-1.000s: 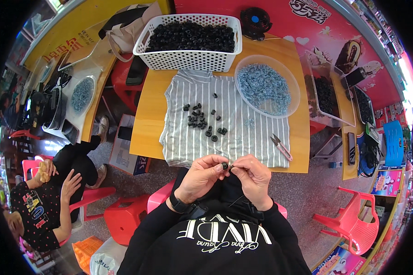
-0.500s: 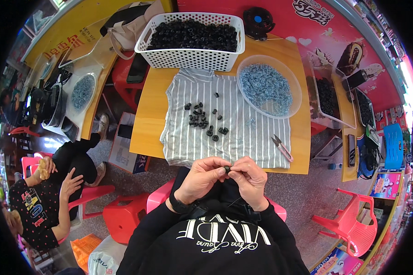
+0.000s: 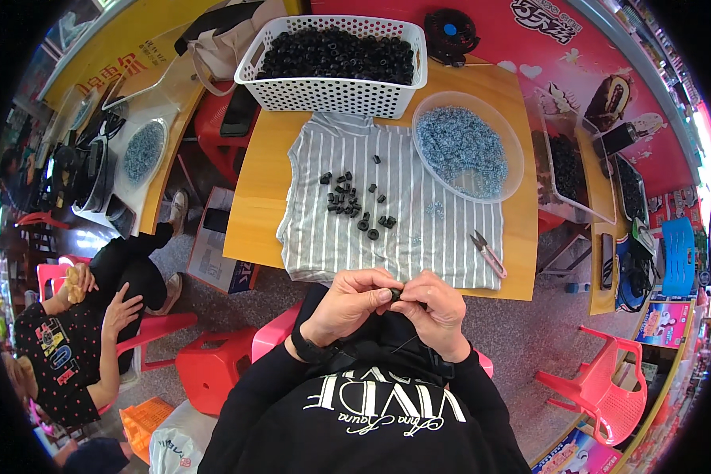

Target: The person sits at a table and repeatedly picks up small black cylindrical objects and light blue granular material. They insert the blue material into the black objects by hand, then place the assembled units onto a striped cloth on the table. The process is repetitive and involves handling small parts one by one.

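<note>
At the table's near edge my left hand [image 3: 346,310] and my right hand [image 3: 438,312] meet, fingertips pinched together on a small black round part [image 3: 395,294]. My fingers cover much of it. Beyond them a grey-and-white striped cloth [image 3: 450,257] lies across the table. Loose on the cloth sits a group of small black cylindrical parts [image 3: 344,204], some showing a ring-shaped end. A few tiny clear-blue pieces [image 3: 434,209] are scattered to their right. Pink-handled thread snips [image 3: 491,257] rest near the cloth's right edge, blades pointing away from me.
A white perforated basket [image 3: 332,98] of black parts stands at the table's back. Right of it are a round translucent tub [image 3: 518,178] of clear-blue pieces and a black fan [image 3: 450,35]. Another person [image 3: 63,347] sits at left; a pink chair [image 3: 604,379] stands at right.
My right fingers have shifted slightly around the black part, and both hands still pinch it. The view has moved a little; the things on the table lie as before.
</note>
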Demonstrator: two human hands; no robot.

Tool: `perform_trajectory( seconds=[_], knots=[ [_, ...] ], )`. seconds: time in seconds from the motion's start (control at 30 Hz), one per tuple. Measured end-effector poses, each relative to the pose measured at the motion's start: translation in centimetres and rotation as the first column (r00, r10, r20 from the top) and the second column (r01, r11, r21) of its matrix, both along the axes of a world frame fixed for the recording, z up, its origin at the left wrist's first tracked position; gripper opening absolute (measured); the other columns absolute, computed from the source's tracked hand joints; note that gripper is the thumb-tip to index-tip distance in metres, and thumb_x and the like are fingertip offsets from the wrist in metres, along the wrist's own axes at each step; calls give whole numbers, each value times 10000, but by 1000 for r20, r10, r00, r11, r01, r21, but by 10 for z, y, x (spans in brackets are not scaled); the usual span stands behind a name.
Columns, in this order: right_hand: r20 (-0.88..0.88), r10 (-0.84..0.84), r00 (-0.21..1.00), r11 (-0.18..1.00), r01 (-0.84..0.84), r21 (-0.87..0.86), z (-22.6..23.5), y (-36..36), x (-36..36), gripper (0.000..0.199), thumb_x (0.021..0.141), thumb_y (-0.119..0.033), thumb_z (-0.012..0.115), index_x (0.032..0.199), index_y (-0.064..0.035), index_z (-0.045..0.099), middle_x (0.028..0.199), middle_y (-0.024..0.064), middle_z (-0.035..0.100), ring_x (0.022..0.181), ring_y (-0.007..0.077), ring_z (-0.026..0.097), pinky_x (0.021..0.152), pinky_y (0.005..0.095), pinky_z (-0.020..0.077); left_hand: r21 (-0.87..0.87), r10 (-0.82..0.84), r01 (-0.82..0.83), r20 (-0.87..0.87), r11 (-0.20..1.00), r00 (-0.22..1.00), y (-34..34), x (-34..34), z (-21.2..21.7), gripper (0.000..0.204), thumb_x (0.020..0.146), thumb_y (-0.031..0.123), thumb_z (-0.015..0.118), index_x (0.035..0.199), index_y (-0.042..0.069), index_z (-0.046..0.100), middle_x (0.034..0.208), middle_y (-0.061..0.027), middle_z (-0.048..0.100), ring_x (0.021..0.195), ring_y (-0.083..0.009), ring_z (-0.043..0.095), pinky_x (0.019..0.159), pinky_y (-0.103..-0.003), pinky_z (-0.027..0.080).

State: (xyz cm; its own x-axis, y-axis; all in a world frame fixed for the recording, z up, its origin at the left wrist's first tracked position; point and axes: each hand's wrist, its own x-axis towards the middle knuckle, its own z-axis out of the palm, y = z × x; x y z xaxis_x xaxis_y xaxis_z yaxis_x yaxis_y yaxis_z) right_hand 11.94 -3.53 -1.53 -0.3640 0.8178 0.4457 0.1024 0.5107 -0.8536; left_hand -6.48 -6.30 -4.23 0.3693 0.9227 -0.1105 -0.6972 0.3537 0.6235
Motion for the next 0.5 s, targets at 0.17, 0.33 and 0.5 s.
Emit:
perform_trajectory(
  seconds=[0.17,0.33,0.5],
  knots=[
    [84,22,996,996,-29,89,7,3,2,232,711,-55,837,833,-51,640,772,49,641,684,220,608,586,318,458,16,12,-12,-26,1000,1000,-2,0,2,208,929,55,686,1115,-36,708,1012,-71,641,820,-102,595,704,-219,489],
    [111,112,988,992,-116,38,11,6,8,283,729,-79,832,957,-55,666,768,58,627,681,224,615,585,321,461,80,-44,57,-160,995,986,1,-7,6,319,908,32,695,1218,-34,663,981,-50,640,797,-78,584,670,-206,484],
    [166,312,936,950,-309,-39,25,8,12,393,752,-115,824,1099,-29,660,791,69,597,678,257,619,602,345,492,63,-176,183,-97,981,980,5,-9,11,557,885,50,721,1402,-23,525,942,-8,626,765,-53,577,637,-190,476]
  ],
)
